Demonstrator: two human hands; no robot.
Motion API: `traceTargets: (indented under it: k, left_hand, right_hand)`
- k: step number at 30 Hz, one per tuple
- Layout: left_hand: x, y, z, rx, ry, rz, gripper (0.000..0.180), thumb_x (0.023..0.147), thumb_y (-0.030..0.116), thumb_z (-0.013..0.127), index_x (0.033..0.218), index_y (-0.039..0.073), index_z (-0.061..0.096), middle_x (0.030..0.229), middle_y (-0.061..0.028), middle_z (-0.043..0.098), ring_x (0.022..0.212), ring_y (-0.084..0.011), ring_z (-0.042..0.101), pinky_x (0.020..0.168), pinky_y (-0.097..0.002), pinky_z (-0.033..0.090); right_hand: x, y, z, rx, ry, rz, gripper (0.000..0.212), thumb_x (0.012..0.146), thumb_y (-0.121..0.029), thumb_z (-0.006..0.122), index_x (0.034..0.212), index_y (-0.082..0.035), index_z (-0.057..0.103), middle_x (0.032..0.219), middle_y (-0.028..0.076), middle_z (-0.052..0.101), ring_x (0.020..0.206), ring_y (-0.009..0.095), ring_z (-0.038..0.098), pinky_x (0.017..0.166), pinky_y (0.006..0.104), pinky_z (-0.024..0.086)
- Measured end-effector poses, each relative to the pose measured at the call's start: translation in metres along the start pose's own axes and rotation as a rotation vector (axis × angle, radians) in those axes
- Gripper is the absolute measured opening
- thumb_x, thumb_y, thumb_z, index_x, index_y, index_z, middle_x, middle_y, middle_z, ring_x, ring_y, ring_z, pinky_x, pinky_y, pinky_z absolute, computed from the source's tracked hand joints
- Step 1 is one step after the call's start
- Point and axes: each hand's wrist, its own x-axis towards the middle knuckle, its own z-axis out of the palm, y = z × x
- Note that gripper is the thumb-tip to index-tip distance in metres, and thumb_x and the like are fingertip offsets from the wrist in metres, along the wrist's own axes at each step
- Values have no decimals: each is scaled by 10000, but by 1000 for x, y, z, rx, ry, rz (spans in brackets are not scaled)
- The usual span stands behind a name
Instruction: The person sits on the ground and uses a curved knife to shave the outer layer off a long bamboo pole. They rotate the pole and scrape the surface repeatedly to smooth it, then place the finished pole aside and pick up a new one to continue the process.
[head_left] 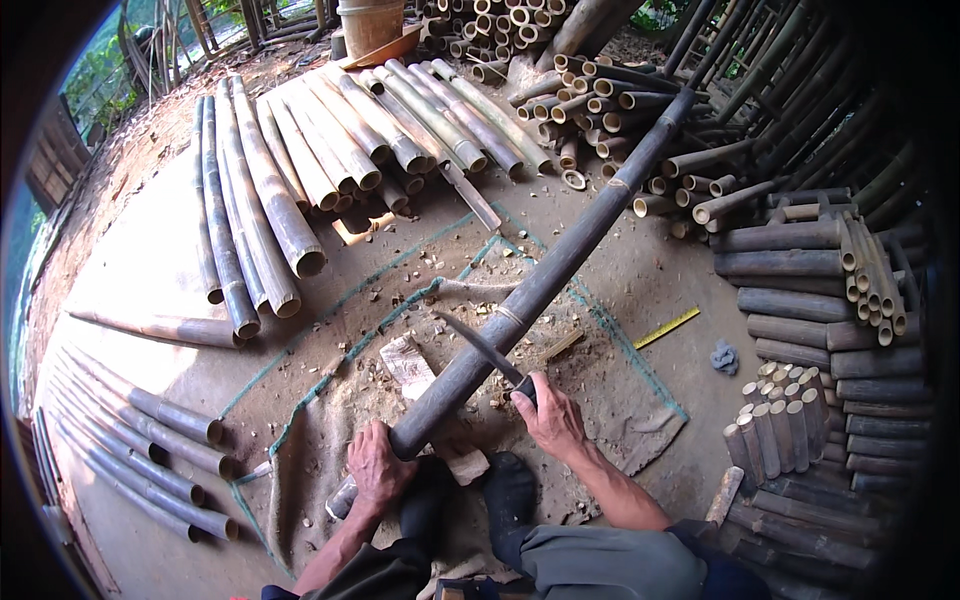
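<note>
A long dark bamboo pole [570, 262] slants from the far right down to my feet. My left hand [378, 466] is closed on its near end. My right hand [548, 418] is wrapped round the dark handle of a knife [472, 340]. The blade lies across the pole in this view, pointing to the upper left; I cannot tell if it touches. A pale block of wood [408, 366] lies left of the pole, and another wood piece [464, 462] shows under its near end.
Cut bamboo poles [262, 190] lie in rows at the left and far side. Stacked bamboo lengths [790, 262] line the right, with bundled sticks [780, 420] nearer. A yellow ruler [667, 328] and a grey rag [724, 357] lie on the floor. Chips litter the sacking [310, 440].
</note>
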Motion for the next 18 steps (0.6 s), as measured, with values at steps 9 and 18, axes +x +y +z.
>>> traceTargets:
  k: [9, 18]
  left_hand:
    - [-13, 3, 18, 88, 79, 22, 630, 692, 331, 912, 1144, 55, 570, 1072, -164, 631, 1053, -373, 640, 932, -501, 493]
    - [-4, -5, 11, -31, -30, -72, 533, 733, 343, 904, 1039, 28, 601, 1012, -207, 681, 999, -417, 687, 885, -530, 546]
  right_hand:
    - [46, 34, -1, -80, 139, -141, 410, 1110, -460, 590, 1141, -54, 543, 888, 230, 696, 821, 473, 715, 683, 563, 544]
    - [39, 22, 6, -168, 190, -422, 392, 1108, -395, 612, 1112, -8, 554, 840, 229, 657, 786, 459, 682, 648, 536, 496]
